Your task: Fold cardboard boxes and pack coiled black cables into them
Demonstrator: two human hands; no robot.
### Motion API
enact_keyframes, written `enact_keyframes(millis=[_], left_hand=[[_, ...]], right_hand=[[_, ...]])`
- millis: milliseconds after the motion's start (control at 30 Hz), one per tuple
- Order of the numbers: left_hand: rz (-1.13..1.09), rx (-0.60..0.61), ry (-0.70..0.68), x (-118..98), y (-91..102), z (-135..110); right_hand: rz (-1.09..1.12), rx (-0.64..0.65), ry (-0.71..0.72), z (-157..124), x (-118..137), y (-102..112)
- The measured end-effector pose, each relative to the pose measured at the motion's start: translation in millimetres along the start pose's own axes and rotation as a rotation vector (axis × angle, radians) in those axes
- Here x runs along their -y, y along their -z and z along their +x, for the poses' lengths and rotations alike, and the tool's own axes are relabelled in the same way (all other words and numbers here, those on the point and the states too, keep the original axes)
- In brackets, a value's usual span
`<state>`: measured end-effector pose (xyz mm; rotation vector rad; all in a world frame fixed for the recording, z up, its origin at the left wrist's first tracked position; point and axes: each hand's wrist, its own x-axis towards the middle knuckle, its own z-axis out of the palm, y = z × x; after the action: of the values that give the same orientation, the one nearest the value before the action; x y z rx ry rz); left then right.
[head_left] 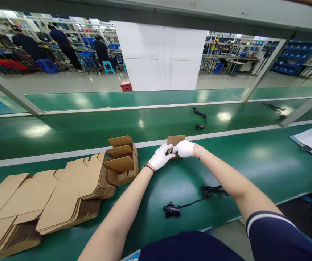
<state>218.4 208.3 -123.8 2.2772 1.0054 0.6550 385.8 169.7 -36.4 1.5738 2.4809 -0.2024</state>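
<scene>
While pinching a small kraft carton (176, 140) from both sides, head view: white-gloved left hand (160, 156) and right hand (183, 148), fingers closed on its edges, an even two-sided grip, out near the far edge of the green desk (234, 174); folded cartons (122, 161) and flat cardboard blanks (49, 203) off to the left, black corded device (171, 209) closer in.

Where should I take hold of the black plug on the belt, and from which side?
Probably best to grip the black plug around its barrel, coming from above and slightly left. It lies on its side on the green belt, leaving its top free, and its cable leaves the right end toward the coil, so the left keeps clear of it.
</scene>
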Motion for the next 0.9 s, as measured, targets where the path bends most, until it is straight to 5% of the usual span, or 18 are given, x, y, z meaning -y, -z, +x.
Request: enact_keyframes(millis=[233, 433, 733, 900], left_hand=[[0.038, -0.014, -0.06, -12.0, 12.9, -3.1], [-0.074, -0.092, 0.053, -7.8, 1.5, -10.0], [-0.227, -0.194, 0.169, 12.1, -23.7, -6.9], [-0.242, -0.211, 0.165, 14.9, -21.4, -13.1]], right_hand=[[-0.035, -0.288, -0.304, -44.3, -7.3, -13.3], [-0.034, -0.207, -0.296, -47.0, 22.9, -38.9], [-0.03, 0.013, -0.226, -15.5, 21.5, -17.2], [0.003, -0.066, -0.253, -15.4, 43.2, -22.0]])
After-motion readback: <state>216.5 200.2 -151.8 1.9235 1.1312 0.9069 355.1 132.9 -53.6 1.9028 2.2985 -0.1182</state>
